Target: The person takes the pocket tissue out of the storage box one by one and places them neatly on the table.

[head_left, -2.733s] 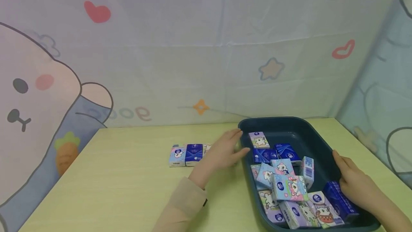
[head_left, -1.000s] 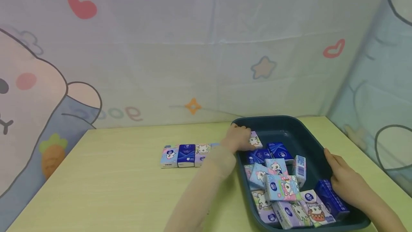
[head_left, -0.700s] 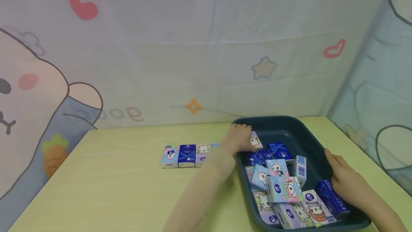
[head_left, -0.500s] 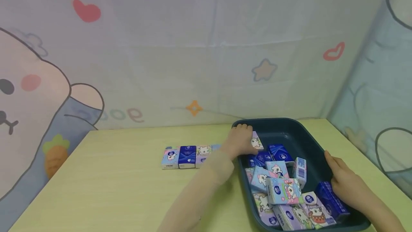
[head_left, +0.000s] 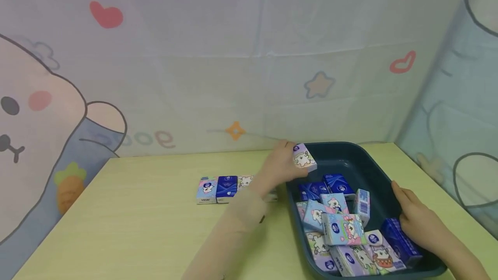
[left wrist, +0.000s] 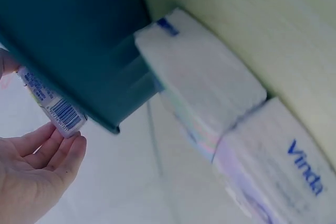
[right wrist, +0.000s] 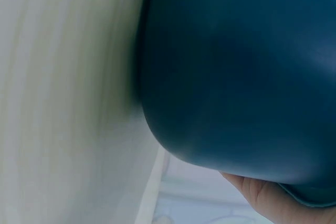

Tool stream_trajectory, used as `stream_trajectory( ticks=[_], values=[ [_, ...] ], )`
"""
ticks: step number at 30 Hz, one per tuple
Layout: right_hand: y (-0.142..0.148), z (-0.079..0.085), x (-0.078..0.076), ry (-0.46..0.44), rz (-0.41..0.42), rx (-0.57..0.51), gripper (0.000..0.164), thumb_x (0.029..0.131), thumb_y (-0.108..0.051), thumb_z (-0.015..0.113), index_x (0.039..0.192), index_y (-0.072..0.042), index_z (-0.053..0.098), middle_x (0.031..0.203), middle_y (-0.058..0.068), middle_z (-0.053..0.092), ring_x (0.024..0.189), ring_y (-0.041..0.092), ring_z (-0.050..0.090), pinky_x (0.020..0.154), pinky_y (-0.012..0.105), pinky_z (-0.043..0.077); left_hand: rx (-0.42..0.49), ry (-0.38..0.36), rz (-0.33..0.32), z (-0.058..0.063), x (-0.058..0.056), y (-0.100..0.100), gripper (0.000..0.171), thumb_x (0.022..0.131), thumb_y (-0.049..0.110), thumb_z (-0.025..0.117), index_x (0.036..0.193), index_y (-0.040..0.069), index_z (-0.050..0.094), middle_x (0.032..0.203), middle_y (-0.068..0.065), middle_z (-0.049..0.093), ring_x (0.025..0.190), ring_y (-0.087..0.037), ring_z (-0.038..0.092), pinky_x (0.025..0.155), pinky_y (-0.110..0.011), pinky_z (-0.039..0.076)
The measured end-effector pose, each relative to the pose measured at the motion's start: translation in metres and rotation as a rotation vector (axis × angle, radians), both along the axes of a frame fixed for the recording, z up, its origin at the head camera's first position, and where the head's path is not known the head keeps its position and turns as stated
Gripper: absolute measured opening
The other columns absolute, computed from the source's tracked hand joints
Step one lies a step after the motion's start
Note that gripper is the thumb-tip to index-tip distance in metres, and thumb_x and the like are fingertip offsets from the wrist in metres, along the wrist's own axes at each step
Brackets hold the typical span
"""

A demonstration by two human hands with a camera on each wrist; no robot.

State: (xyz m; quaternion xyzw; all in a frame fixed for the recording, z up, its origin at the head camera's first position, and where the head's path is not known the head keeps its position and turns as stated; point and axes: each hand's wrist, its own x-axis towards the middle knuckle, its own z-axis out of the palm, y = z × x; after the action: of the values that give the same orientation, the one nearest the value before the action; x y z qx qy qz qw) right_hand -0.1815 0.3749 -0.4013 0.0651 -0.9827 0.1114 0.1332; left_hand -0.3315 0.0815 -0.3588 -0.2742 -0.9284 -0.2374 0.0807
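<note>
My left hand point(head_left: 281, 165) pinches a small purple tissue pack point(head_left: 304, 157) with a cartoon print, raised at the left rim of a dark teal bin point(head_left: 379, 172). In the left wrist view the pack's barcode end point(left wrist: 64, 114) shows between thumb and fingers. My right hand point(head_left: 422, 219) grips the bin's right rim, its thumb outside and fingers partly hidden. Inside the bin lie several tissue packs, among them a light blue one point(head_left: 343, 229) on top of the pile and a dark blue one point(head_left: 400, 242) close to my right hand.
Left of the bin, a row of tissue packs stands side by side on the pale yellow table point(head_left: 148, 228), with a light blue pack point(head_left: 206, 190) and a dark blue pack point(head_left: 226, 189) at its left end. My left forearm covers part of the row. A printed curtain point(head_left: 194, 77) hangs behind.
My left hand reached into the bin's far left corner, took hold of the purple tissue pack and lifted it up to the left rim. My right hand stayed on the bin.
</note>
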Motion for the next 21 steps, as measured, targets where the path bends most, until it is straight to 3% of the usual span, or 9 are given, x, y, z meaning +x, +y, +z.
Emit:
stream_trajectory(
  ticks=[5, 12, 21],
  values=[
    [-0.003, 0.0, -0.003, -0.001, -0.001, -0.004, 0.066, 0.078, 0.011, 0.048, 0.14, 0.02, 0.026, 0.125, 0.038, 0.044, 0.1, 0.053, 0.056, 0.075, 0.06, 0.051, 0.121, -0.042, 0.026, 0.009, 0.009, -0.018, 0.076, 0.073, 0.039, 0.079, 0.134, 0.005, 0.05, 0.124, -0.008, 0.053, 0.099, -0.017, 0.051, 0.084, -0.028, 0.051],
    [-0.003, 0.001, -0.005, -0.018, -0.006, -0.004, 0.066, 0.079, 0.011, 0.048, 0.14, 0.02, 0.025, 0.125, 0.039, 0.043, 0.101, 0.054, 0.056, 0.076, 0.061, 0.05, 0.252, -0.09, 0.078, 0.003, 0.017, -0.04, 0.079, 0.072, 0.04, 0.079, 0.138, 0.009, 0.048, 0.131, -0.007, 0.051, 0.101, -0.018, 0.052, 0.083, -0.028, 0.052],
    [-0.002, 0.0, -0.004, -0.01, -0.007, 0.005, 0.066, 0.078, 0.011, 0.049, 0.139, 0.02, 0.027, 0.125, 0.039, 0.043, 0.104, 0.056, 0.054, 0.078, 0.062, 0.049, 0.258, -0.089, 0.065, 0.001, 0.029, -0.061, 0.075, 0.073, 0.038, 0.077, 0.136, 0.009, 0.049, 0.125, -0.007, 0.053, 0.099, -0.018, 0.05, 0.078, -0.028, 0.051]
  ],
)
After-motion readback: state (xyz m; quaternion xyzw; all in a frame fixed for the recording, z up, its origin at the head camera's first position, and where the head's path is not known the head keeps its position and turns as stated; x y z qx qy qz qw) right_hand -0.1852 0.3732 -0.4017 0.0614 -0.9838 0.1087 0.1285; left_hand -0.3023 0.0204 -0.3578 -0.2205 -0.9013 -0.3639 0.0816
